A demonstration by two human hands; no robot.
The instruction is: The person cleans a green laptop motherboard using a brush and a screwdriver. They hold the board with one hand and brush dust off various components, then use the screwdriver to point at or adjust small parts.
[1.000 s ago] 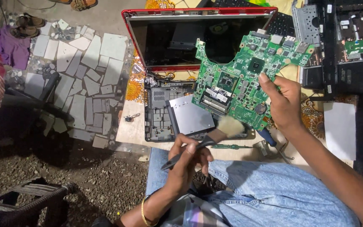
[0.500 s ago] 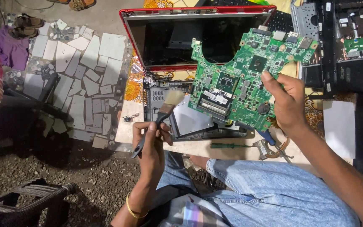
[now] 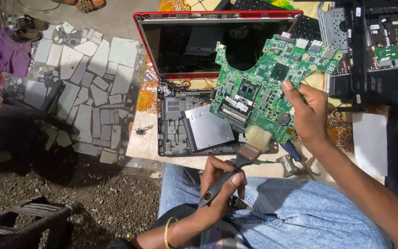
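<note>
left hand [image 3: 217, 184]: mine, at 6 o'clock in the view, fingers wrapped around the black handle of the brush, a gold bangle on my wrist.
brush [image 3: 236, 166]: a flat paintbrush, handle low at 7 o'clock, pale bristles pointing up toward 1 o'clock; the bristle tips meet the lower edge of the motherboard.
right hand [image 3: 307, 113]: mine, at 3 o'clock from centre, pinching the right side of the motherboard, thumb on the component face, remaining fingers behind the board.
motherboard [image 3: 263, 87]: green circuit board, held tilted in the air above the laptop base, component side toward me, long axis running from 7 o'clock to 1 o'clock; two square chips show near its middle.
laptop base [image 3: 171, 124]: dark open chassis lying flat on the board, directly at 9 o'clock from the brush bristles.
silver drive [image 3: 208, 129]: flat grey metal unit seated in the laptop base, just left of the motherboard's lower edge.
laptop lid [image 3: 185, 41]: red-framed dark screen, at 12 o'clock from the base, partly covered by the motherboard.
work board [image 3: 143, 143]: pale slab under the laptop base; a small loose metal part lies at its 9 o'clock edge.
second chassis [image 3: 378, 41]: another dismantled unit at 2 o'clock, well apart from my hands.
metal bracket [image 3: 291, 166]: small grey piece on the work board at 5 o'clock from the motherboard, near my right wrist.
my lap [image 3: 291, 212]: blue denim, beneath my left hand.
ground [image 3: 84, 87]: broken pale tiles and gravel at 9 o'clock.
</note>
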